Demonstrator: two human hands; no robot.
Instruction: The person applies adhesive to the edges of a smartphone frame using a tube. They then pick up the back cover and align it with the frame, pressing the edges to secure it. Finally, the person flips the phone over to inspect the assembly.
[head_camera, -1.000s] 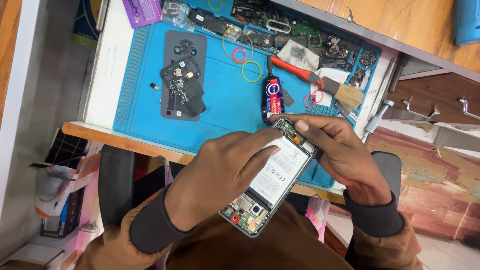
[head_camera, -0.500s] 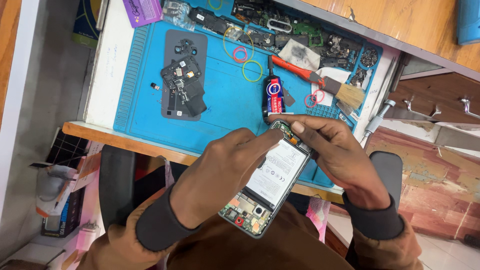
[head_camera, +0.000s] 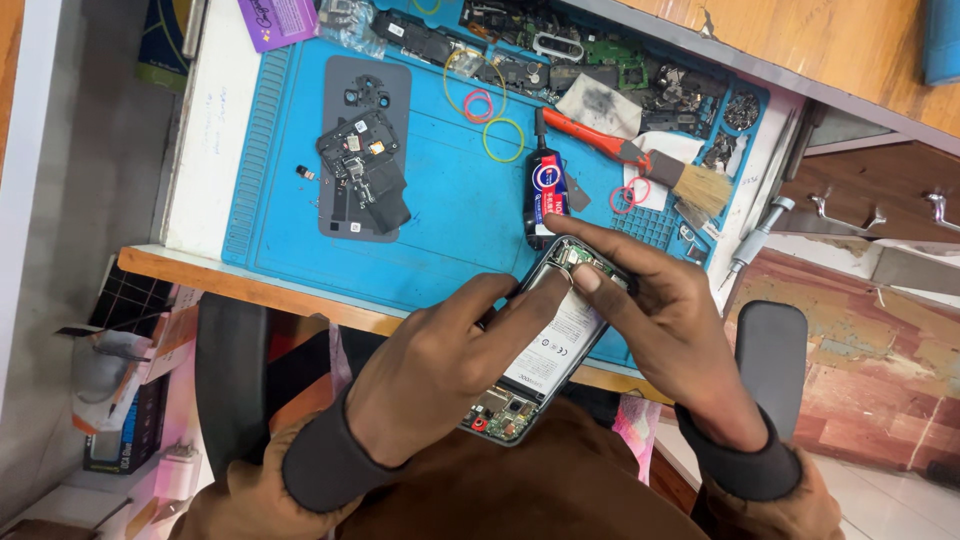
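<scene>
An opened smartphone (head_camera: 548, 345), back cover off, shows its white battery and green circuit boards. My left hand (head_camera: 440, 365) grips its left side, index finger stretched over the battery toward the top end. My right hand (head_camera: 665, 330) holds the right side, with a fingertip pressing on the small board at the phone's top. The phone hangs tilted over the front edge of the blue work mat (head_camera: 450, 215).
On the mat lie a dark phone back cover with loose parts (head_camera: 365, 150), a small black glue tube (head_camera: 545, 190), rubber bands (head_camera: 490, 115), a red-handled brush (head_camera: 640, 155) and several phone parts at the back. A screwdriver (head_camera: 755, 240) lies at the right. Chair armrests flank me.
Both hands and the phone have stayed nearly in place. My right fingertip has shifted slightly on the top board and my left index finger has moved up the battery.
</scene>
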